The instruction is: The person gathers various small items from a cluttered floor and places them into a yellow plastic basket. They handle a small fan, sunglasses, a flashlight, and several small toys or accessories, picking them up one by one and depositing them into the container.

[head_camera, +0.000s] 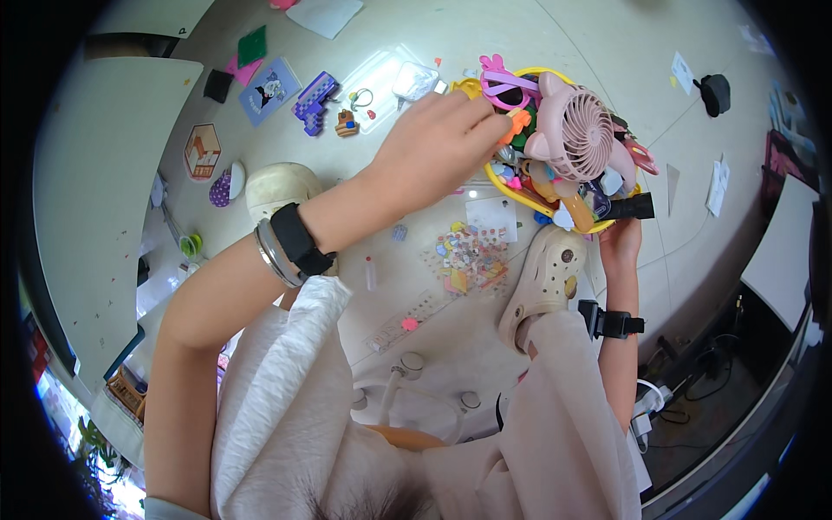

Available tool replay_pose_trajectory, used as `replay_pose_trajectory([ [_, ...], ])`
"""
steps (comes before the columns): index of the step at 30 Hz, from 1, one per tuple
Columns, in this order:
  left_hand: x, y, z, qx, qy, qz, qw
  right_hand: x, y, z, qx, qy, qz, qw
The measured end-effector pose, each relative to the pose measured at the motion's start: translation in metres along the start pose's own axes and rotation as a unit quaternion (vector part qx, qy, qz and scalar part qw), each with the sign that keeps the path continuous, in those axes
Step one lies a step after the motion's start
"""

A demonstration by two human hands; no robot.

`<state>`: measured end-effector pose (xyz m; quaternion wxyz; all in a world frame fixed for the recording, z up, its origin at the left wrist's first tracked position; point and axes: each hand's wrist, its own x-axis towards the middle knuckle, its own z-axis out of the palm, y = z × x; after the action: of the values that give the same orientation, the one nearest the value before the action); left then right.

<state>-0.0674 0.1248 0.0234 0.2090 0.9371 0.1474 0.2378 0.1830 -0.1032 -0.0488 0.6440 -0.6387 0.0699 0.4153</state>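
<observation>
A yellow-rimmed basket (497,185), heaped with small toys and trinkets, is at the upper right. My left hand (442,140) reaches over its left side, fingertips at an orange plastic toy (518,125); the hand hides whether they grip it. My right hand (621,244) holds the basket by its near right edge, its fingers hidden under the rim. On top of the heap lies a pink handheld fan (580,130) with ear-shaped knobs. Pink toy sunglasses (506,91) lie beside it. A black cylindrical object (630,207) sticks out over the right rim.
Between my clog-style shoes (546,279), sticker sheets (471,260) lie on the tiled floor. Beyond are a purple pixel-patterned toy gun (314,103), a blue booklet (270,91) and a clear case (416,81). A white table (104,214) stands left; cables (712,377) hang at right.
</observation>
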Motion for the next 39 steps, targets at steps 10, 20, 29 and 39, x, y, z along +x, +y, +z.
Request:
replay_pose_trajectory([
  [10,-0.011,0.012,0.027,0.023,-0.132,0.044,0.99,0.004,0.002,-0.004,0.013,0.002,0.003,1.0],
  [20,-0.028,0.003,-0.014,-0.023,-0.113,0.011,0.993,-0.005,0.001,-0.006,-0.03,0.022,0.013,0.999],
  [29,-0.119,-0.033,-0.095,0.19,-0.243,-0.262,0.915,-0.036,0.0,-0.032,-0.377,-0.012,0.007,0.926],
  [39,-0.17,-0.011,-0.092,0.127,-0.169,-0.391,0.896,-0.087,0.049,-0.022,-0.665,-0.148,0.035,0.731],
])
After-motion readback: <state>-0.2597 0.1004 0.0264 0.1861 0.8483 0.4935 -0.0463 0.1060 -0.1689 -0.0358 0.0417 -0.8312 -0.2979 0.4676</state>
